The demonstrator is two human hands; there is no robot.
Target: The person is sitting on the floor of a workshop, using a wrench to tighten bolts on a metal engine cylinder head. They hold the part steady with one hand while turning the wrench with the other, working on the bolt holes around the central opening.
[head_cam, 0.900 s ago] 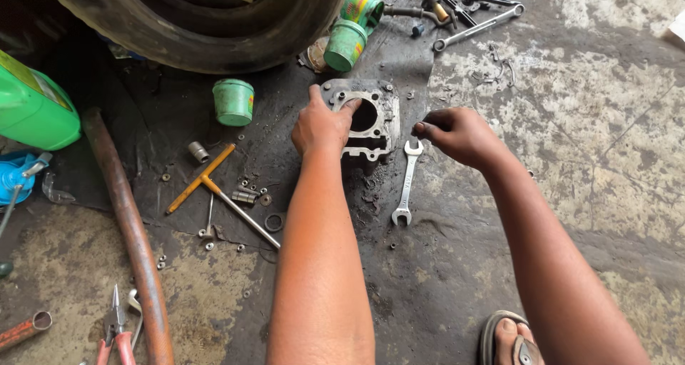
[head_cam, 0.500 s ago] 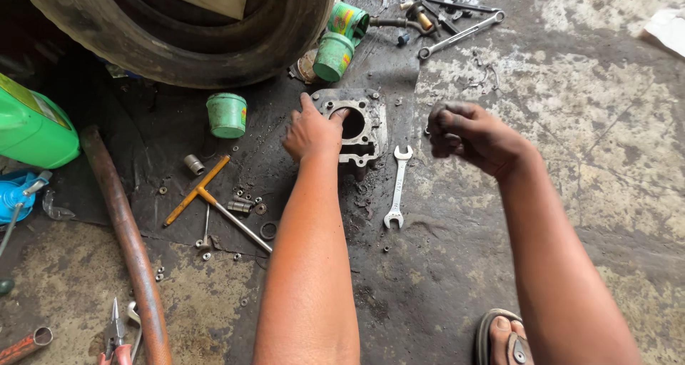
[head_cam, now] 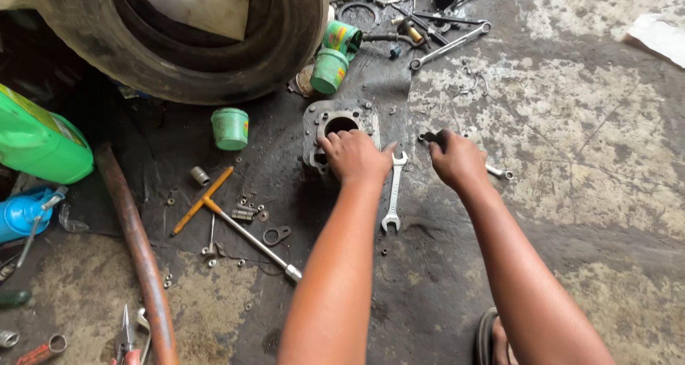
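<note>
Cylinder block (head_cam: 330, 131) lies flat on the oily dark floor (head_cam: 585, 137), just below the tyre (head_cam: 178, 58), bore facing up. Left hand (head_cam: 354, 155) rests on its near edge, fingers curled over the rim, gripping the casting. Right hand (head_cam: 454, 158), right of the block, is clenched around a thin metal tool (head_cam: 499, 171); only its bright end and a dark tip show, kind unclear. Block looks to be cast metal: rigid, probably heavy for its size, rough grey faces, likely greasy. Best hold judged to be by the outer walls or a finger hooked in the bore, not the thin corner lugs. Open-ended spanner (head_cam: 392, 191) lies between the hands, touching neither that I can tell. Left of the block: green tub (head_cam: 230, 128), T-handle wrench (head_cam: 235, 222), loose nuts and washers, rusty pipe (head_cam: 139, 258).
</note>
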